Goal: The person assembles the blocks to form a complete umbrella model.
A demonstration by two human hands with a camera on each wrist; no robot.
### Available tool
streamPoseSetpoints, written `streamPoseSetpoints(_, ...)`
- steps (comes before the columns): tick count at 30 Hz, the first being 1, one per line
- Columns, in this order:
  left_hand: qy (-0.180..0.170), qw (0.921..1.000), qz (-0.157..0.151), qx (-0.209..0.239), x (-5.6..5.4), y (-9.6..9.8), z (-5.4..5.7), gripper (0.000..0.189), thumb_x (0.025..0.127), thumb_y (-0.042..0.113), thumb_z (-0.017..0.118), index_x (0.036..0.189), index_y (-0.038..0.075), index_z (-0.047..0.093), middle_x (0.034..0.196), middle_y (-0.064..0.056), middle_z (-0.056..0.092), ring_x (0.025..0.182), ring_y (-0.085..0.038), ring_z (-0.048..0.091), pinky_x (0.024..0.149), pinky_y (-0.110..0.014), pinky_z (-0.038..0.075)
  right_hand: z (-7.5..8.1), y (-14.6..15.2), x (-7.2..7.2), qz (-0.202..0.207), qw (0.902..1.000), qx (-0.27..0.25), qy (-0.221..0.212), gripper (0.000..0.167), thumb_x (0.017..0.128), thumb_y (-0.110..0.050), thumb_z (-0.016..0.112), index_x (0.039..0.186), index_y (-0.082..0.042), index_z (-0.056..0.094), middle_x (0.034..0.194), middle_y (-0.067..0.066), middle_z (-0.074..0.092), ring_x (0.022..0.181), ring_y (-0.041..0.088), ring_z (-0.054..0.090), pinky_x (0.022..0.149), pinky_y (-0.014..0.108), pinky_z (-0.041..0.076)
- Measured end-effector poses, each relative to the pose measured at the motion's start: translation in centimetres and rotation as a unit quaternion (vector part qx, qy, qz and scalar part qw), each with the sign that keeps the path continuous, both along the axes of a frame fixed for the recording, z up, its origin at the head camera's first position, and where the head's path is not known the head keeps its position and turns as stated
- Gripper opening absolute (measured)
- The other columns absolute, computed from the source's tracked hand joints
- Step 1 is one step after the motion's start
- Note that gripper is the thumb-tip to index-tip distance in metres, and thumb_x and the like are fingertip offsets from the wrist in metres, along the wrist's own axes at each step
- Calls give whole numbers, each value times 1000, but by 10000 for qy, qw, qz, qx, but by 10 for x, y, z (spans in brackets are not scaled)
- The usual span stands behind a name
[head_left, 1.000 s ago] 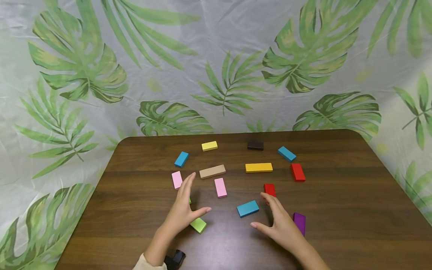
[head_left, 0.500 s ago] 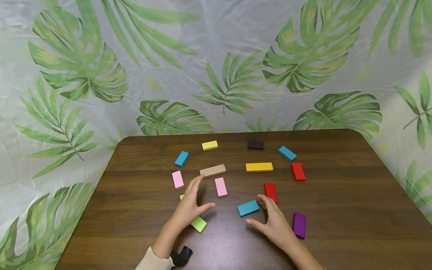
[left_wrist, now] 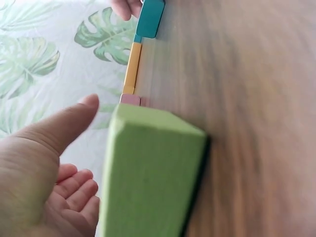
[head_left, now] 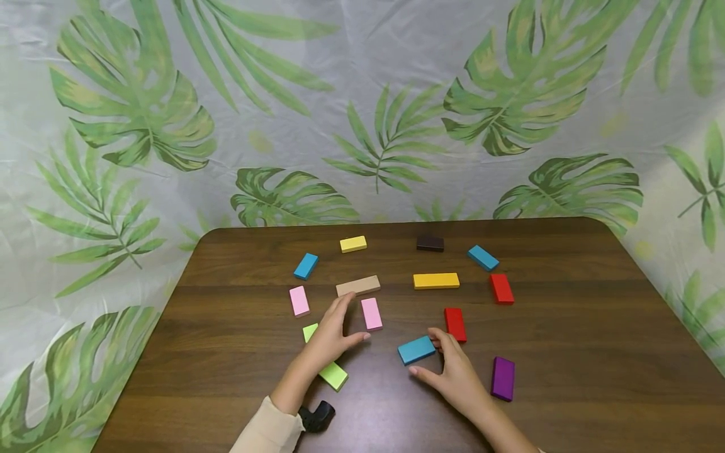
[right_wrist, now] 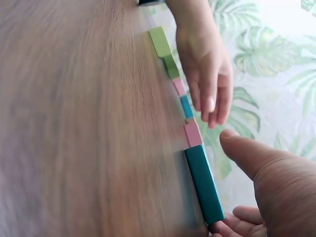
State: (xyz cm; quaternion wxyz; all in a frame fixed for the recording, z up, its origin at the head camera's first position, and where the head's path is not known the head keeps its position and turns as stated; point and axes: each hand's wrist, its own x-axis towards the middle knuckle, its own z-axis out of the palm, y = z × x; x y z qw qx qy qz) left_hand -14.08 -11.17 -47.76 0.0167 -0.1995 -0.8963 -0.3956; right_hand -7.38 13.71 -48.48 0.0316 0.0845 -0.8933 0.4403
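My left hand (head_left: 328, 340) hovers with fingers extended and thumb spread, holding nothing. Its fingertips overlap the near edge of a tan block (head_left: 358, 286), left of a pink block (head_left: 371, 313). Beneath that hand lie two lime green blocks, one (head_left: 334, 375) nearer me and one (head_left: 309, 331) farther off, both partly covered. My right hand (head_left: 455, 377) is beside a teal block (head_left: 416, 350), fingertips right at its right end and thumb apart from its near side. In the right wrist view the teal block (right_wrist: 204, 185) lies flat between thumb and fingers, not gripped.
Red blocks (head_left: 455, 324) (head_left: 501, 289) and a purple block (head_left: 503, 379) lie to the right. Farther back are yellow-orange (head_left: 436, 281), dark brown (head_left: 430, 244), yellow (head_left: 354, 244), blue (head_left: 306, 267) and pink (head_left: 299, 301) blocks. A leaf-patterned cloth (head_left: 385, 207) hangs behind the wooden table (head_left: 595, 352).
My left hand has moved right, from near the left pink block to the tan one. My right hand has shifted left, up to the teal block. The blocks have stayed put.
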Motion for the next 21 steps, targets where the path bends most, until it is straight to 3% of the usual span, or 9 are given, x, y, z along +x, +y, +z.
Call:
streamPoseSetpoints(10,-176,9993,-67,-327,-9,7,-7,76,77,28,72,136,0,33,133,-14,39,123,-26,35,99,-40,30,-4,-9,-2,-79,9995,284,112,74,65,-30,80,124,-2,46,114,11,53,105,26,49,89,52,31)
streamPoseSetpoints(21,-204,9987,-61,-474,-13,11,-8,72,78,27,71,134,-1,35,132,-15,40,122,-27,37,98,-40,31,-4,-20,-3,-350,9949,868,371,75,62,-34,81,121,-1,48,114,13,53,104,29,48,88,51,28)
